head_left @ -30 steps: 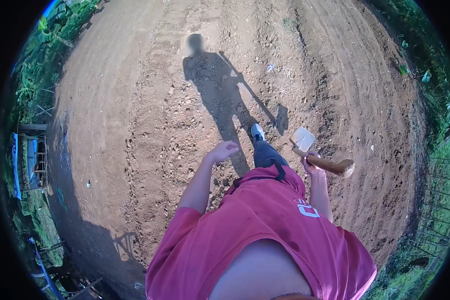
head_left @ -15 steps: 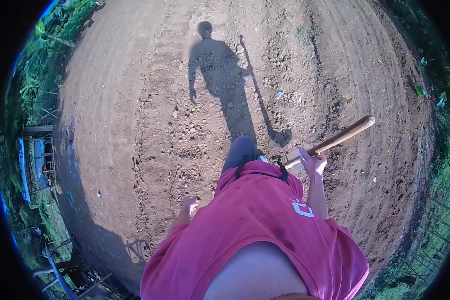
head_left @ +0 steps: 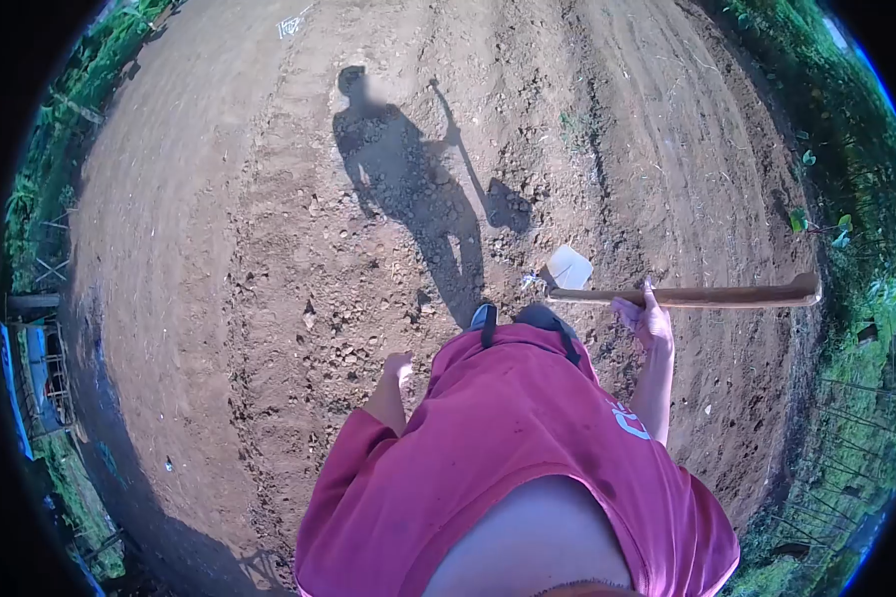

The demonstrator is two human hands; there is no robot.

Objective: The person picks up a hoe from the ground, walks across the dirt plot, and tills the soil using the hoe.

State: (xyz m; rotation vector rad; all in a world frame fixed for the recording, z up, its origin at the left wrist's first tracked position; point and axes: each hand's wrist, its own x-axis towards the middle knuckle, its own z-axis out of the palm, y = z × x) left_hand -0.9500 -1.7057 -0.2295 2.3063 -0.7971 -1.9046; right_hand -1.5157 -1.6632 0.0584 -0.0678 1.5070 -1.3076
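Note:
A hoe hangs level at my right side, its long wooden handle [head_left: 737,297] pointing right and its flat, pale metal blade [head_left: 569,268] at the left end, above the soil. My right hand [head_left: 647,323] is closed around the handle, thumb on the upper side and fingers beneath. On the other side, my left hand [head_left: 399,367] hangs beside my body with loosely bent fingers; nothing shows in it. One shoe [head_left: 482,316] peeks out below my red shirt [head_left: 518,428].
Loose, cloddy brown soil [head_left: 358,318] lies underfoot, with furrows running ahead. My shadow [head_left: 398,169] falls in front. Dense greenery [head_left: 866,328] borders the field on the right. A shed with blue sheeting [head_left: 38,363] stands at the left edge.
The hoe has swung from a slant to nearly level, its blade now showing fully left of my right hand. My left hand has come slightly forward. The other foot now shows ahead.

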